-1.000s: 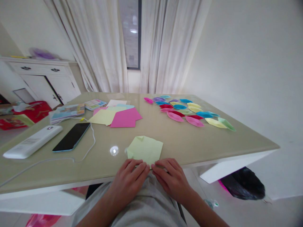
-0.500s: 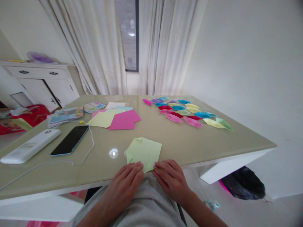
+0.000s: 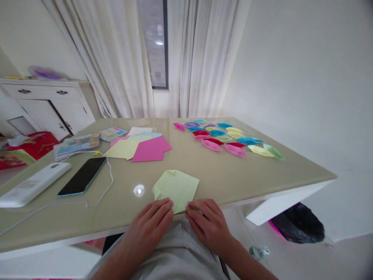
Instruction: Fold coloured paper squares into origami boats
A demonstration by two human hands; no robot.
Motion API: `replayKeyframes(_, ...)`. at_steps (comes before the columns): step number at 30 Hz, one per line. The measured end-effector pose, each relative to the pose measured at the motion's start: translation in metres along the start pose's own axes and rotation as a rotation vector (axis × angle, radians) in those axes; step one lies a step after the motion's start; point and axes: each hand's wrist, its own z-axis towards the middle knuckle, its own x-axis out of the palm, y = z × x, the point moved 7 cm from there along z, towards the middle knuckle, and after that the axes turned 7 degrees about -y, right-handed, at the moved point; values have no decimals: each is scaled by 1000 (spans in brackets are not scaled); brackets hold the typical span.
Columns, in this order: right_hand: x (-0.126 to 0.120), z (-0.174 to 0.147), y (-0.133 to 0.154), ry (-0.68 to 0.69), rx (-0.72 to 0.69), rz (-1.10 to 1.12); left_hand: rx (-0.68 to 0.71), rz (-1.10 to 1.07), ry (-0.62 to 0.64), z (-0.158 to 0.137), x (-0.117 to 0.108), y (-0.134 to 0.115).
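Observation:
A pale green sheet of paper (image 3: 178,189) with folded corners lies at the near edge of the table. My left hand (image 3: 154,222) rests on its lower left part, fingers together and pressing the paper down. At the lower right corner, my right hand (image 3: 207,222) pinches the paper between thumb and fingers. The paper's near edge is partly hidden under both hands. Further off to the right lie several folded paper boat shapes, among them a pink one (image 3: 235,150) and a green one (image 3: 273,151).
Loose coloured sheets, including a magenta one (image 3: 148,149), lie left of centre. Farther left are a phone (image 3: 82,176), a white power bank (image 3: 34,184), a white cable (image 3: 108,185) and booklets (image 3: 77,144). A black bag (image 3: 301,223) sits on the floor at right.
The camera view has shifted slightly. Both hands stay on the green paper with almost the same grip; the paper and the other things on the table keep their places.

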Motion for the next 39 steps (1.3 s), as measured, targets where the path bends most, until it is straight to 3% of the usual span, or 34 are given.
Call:
replayKeyframes(8,25,17,31,104,24,-33,-68,-12,44,-4,2,9)
replayKeyframes(12,16,19,12,138,40,-40,-96,-28,151,-13,1,28)
replayKeyframes(15,8,14,-7,162,57,-68,-94,-11,151,-16,-3,37)
replayKeyframes(22,14,12,-1,202,72,45,-112,-41,83,1,10,8)
replayKeyframes(26,17,12,2,226,62,72,-131,-166,14,2,3,10)
replayKeyframes(31,15,10,0,199,51,69,-214,-317,-32,-2,-9,23)
replayKeyframes(39,14,9,6,96,4,120,-475,-303,68,8,6,32)
